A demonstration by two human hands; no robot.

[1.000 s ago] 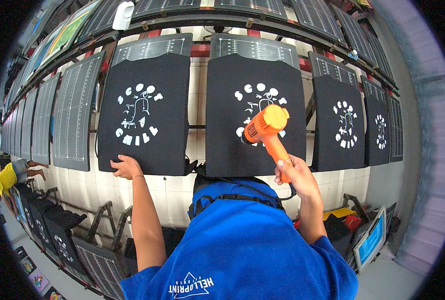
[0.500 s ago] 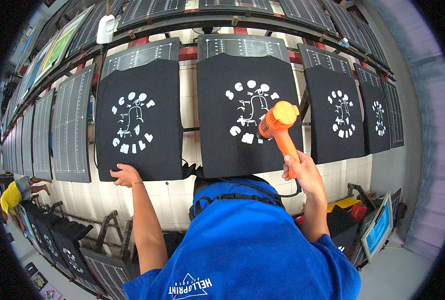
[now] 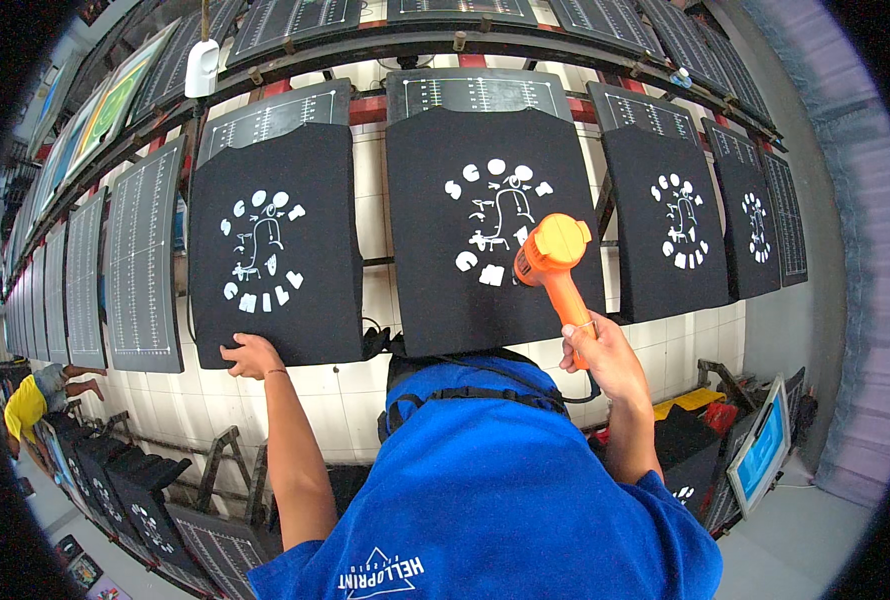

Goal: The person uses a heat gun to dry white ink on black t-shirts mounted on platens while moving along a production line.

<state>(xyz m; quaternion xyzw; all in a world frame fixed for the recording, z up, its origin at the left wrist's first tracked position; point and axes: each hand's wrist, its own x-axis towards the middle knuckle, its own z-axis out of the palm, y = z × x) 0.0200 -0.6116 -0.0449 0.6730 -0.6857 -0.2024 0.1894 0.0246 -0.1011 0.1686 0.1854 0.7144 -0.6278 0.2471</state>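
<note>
My right hand (image 3: 613,362) is wrapped round the handle of an orange heat gun (image 3: 557,240). Its head hangs over the lower right part of the white print on a black T-shirt (image 3: 445,310) and hides some of the print. That shirt is stretched over a dark board in front of me. To its left, a second black T-shirt (image 3: 310,255) with the same white lettering and scooter drawing covers another board. My left hand (image 3: 255,357) touches that shirt's near edge with its fingers apart.
Two more printed black T-shirts (image 3: 655,255) (image 3: 753,230) lie on boards to the right. Bare marked boards (image 3: 147,255) line the left, and a metal rail (image 3: 385,43) runs behind. A framed screen (image 3: 761,445) leans at lower right. A person in yellow (image 3: 27,410) bends at far left.
The heat gun has dipped slightly down and to the left over the print. My left hand stays at the left shirt's near edge, and the whole view has shifted a little.
</note>
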